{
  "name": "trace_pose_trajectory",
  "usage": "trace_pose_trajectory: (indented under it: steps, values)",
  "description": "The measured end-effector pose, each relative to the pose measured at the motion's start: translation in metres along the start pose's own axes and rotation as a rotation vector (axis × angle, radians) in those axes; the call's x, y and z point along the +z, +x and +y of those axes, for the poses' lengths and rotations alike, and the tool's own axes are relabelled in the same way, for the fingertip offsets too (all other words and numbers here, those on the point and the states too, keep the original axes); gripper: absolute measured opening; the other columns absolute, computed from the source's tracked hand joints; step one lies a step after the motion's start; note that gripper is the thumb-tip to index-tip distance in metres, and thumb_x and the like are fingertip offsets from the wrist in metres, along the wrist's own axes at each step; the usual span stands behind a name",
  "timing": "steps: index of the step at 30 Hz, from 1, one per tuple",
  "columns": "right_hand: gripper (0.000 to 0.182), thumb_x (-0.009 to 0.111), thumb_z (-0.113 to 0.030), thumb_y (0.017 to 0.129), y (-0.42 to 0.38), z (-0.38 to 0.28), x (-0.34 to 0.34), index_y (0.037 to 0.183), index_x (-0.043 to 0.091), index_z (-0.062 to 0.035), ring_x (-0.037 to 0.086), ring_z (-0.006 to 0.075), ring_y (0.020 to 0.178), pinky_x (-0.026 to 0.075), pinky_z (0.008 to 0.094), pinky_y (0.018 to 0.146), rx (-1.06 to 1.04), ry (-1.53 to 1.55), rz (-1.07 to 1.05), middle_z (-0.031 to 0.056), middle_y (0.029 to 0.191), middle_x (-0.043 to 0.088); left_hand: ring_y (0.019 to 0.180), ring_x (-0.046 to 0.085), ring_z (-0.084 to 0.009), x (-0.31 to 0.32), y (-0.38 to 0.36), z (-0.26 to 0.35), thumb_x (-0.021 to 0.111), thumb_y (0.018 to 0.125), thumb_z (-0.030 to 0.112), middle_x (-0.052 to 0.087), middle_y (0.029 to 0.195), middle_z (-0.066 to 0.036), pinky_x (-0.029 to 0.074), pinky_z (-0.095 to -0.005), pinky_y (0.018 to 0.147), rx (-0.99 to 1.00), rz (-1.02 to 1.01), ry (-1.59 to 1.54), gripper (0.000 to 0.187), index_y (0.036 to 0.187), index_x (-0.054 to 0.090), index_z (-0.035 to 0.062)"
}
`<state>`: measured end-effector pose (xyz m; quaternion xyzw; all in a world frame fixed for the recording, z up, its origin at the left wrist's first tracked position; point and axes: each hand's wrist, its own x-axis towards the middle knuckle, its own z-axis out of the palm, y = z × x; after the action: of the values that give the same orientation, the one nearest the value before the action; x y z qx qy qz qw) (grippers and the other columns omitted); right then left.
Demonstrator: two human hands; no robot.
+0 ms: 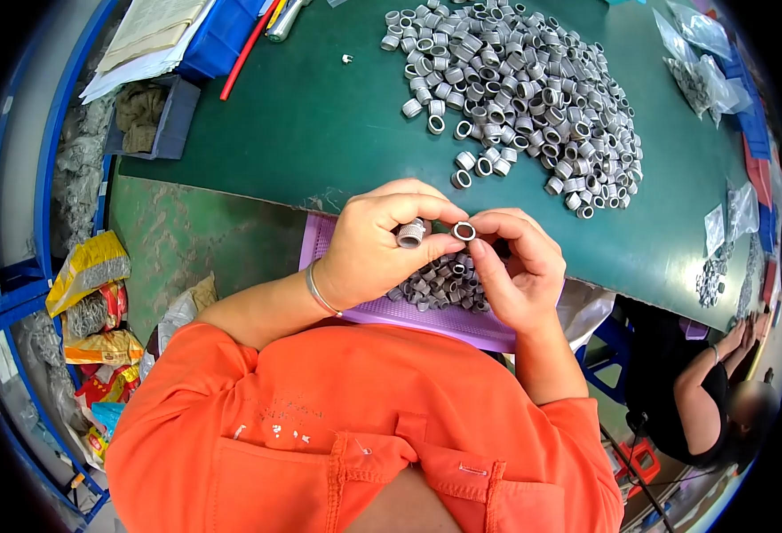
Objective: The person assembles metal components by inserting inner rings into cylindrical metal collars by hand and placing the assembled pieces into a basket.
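Note:
Just above a purple plastic basket (382, 306), both my hands meet at a small grey metal ring (464, 232). The thumb and fingers of my left hand (369, 235) pinch its left side. My right hand (524, 271) grips the same ring from the right, thumb in front. A second ribbed metal ring (410, 234) is tucked inside the curled fingers of my left hand. Several more grey rings (444, 282) lie in the basket below, partly hidden by my hands. A large pile of similar rings (524, 89) covers part of the green table (275, 142).
A grey bin (155, 120) with cloth, a blue box (222, 40) and a red stick (249, 53) are at the back left. Plastic bags (710, 75) lie at the right. A co-worker (697, 391) sits at the right edge. Sacks (98, 266) fill the left rack.

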<state>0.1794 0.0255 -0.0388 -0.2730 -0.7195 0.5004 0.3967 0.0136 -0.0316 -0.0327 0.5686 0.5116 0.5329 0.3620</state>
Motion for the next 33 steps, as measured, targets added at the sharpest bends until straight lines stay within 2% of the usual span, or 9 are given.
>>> trace_pose_trajectory:
  steps: [8, 11, 12, 15, 20, 22, 23, 27, 33]
  values:
    - [0.017, 0.065, 0.004, 0.069, 0.0, 0.0, -0.006, 0.085, 0.061, 0.0008, 0.058, 0.0154, 0.07, 0.047, 0.024, 0.06, 0.02, 0.118, -0.043, 0.0097, 0.084, 0.06, 0.071, 0.056, -0.0113, -0.002, -0.001, 0.003, 0.072, 0.067, 0.0, 0.059, 0.084, -0.006, 0.045, -0.0218, 0.062, -0.008, -0.086, -0.043, 0.024, 0.089, 0.063, 0.0008]
    - [0.021, 0.065, 0.004, 0.067, 0.012, -0.012, -0.022, 0.086, 0.061, -0.0032, 0.057, 0.0212, 0.078, 0.046, 0.0292, 0.066, -0.073, 0.015, -0.327, 0.0088, 0.087, 0.058, 0.069, 0.053, -0.009, -0.01, -0.003, 0.001, 0.066, 0.076, 0.007, 0.057, 0.083, -0.005, 0.042, -0.0203, 0.061, -0.119, -0.058, -0.151, 0.013, 0.086, 0.061, 0.0001]
    - [0.021, 0.065, 0.004, 0.067, 0.015, -0.011, -0.021, 0.086, 0.061, -0.0032, 0.057, 0.0212, 0.078, 0.046, 0.0292, 0.066, -0.078, 0.013, -0.324, 0.0088, 0.087, 0.058, 0.069, 0.053, -0.0083, -0.012, -0.003, 0.002, 0.064, 0.079, 0.008, 0.057, 0.082, -0.005, 0.042, -0.02, 0.061, -0.219, -0.02, -0.2, 0.01, 0.084, 0.061, -0.0001]
    - [0.023, 0.058, 0.005, 0.07, 0.026, -0.004, -0.004, 0.091, 0.059, -0.0039, 0.051, 0.0268, 0.069, 0.044, 0.0333, 0.06, -0.179, -0.502, -0.105, 0.0106, 0.077, 0.05, 0.069, 0.051, -0.0072, -0.015, 0.007, 0.0, 0.059, 0.082, 0.005, 0.056, 0.078, -0.003, 0.04, -0.0191, 0.062, -0.129, 0.022, -0.078, 0.006, 0.082, 0.059, -0.0011]
    - [0.022, 0.058, 0.006, 0.071, 0.028, 0.006, 0.001, 0.091, 0.056, -0.002, 0.054, 0.0238, 0.07, 0.044, 0.0308, 0.059, -0.289, -0.645, -0.051, 0.0102, 0.079, 0.052, 0.069, 0.049, -0.006, -0.015, 0.018, -0.009, 0.059, 0.081, 0.003, 0.056, 0.076, -0.002, 0.04, -0.0189, 0.062, -0.073, 0.128, 0.056, 0.005, 0.08, 0.058, -0.0016]
    - [0.021, 0.058, 0.008, 0.074, 0.019, 0.004, -0.001, 0.094, 0.055, -0.0003, 0.058, 0.0168, 0.073, 0.048, 0.0257, 0.063, 0.127, -0.146, -0.051, 0.008, 0.084, 0.056, 0.069, 0.048, -0.0052, -0.018, 0.018, -0.009, 0.058, 0.081, 0.004, 0.056, 0.076, -0.001, 0.039, -0.0184, 0.062, -0.071, 0.121, 0.039, 0.005, 0.081, 0.058, -0.0016]
    - [0.019, 0.057, 0.01, 0.077, 0.015, 0.003, -0.001, 0.094, 0.054, 0.0028, 0.06, 0.0135, 0.08, 0.05, 0.0234, 0.071, 0.37, 0.282, -0.004, 0.0085, 0.091, 0.058, 0.068, 0.047, -0.0049, -0.018, 0.018, -0.008, 0.058, 0.082, 0.004, 0.055, 0.076, -0.001, 0.038, -0.0182, 0.061, -0.127, 0.117, -0.02, 0.006, 0.081, 0.058, -0.0016]
    - [0.02, 0.055, 0.013, 0.076, 0.016, -0.002, -0.012, 0.095, 0.051, 0.0079, 0.062, 0.0219, 0.087, 0.052, 0.0283, 0.077, 0.511, 0.665, -0.03, 0.0162, 0.095, 0.059, 0.068, 0.046, -0.004, -0.02, 0.017, -0.009, 0.058, 0.082, 0.005, 0.055, 0.077, 0.0, 0.037, -0.0175, 0.06, -0.179, 0.104, -0.068, 0.007, 0.081, 0.058, -0.0018]
    - [0.02, 0.055, 0.013, 0.077, 0.016, 0.002, -0.014, 0.095, 0.05, 0.007, 0.062, 0.0226, 0.087, 0.052, 0.0296, 0.077, 0.499, 0.712, -0.04, 0.0166, 0.096, 0.059, 0.069, 0.048, -0.0066, -0.02, 0.015, -0.013, 0.057, 0.082, 0.005, 0.055, 0.076, -0.003, 0.039, -0.0201, 0.062, -0.084, 0.095, 0.012, 0.007, 0.08, 0.058, -0.0015]
